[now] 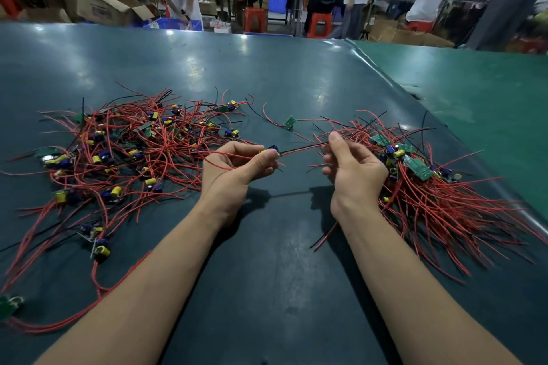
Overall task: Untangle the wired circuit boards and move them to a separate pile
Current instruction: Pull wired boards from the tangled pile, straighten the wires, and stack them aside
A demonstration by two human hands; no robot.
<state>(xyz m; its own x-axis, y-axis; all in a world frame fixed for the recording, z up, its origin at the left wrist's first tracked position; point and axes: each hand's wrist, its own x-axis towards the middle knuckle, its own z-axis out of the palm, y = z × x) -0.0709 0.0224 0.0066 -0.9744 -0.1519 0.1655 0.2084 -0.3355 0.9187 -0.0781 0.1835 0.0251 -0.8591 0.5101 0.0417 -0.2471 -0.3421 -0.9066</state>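
Observation:
A tangled heap of small circuit boards with red and black wires (127, 145) spreads over the left of the dark green table (267, 74). A second, tidier pile of wired boards (430, 187) lies at the right, wires fanning toward me. My left hand (237, 166) pinches a small circuit board (272, 150) with blue and yellow parts just above the table. My right hand (353, 169) pinches that board's red and black wires (302, 147), stretched taut between both hands. A lone green board (290, 122) lies between the piles.
A lighter green table (474, 92) adjoins on the right, its raised edge running diagonally. A stray board (10, 305) lies at the near left edge. Beyond the table are people, orange stools (255, 19), blue crates and cardboard boxes.

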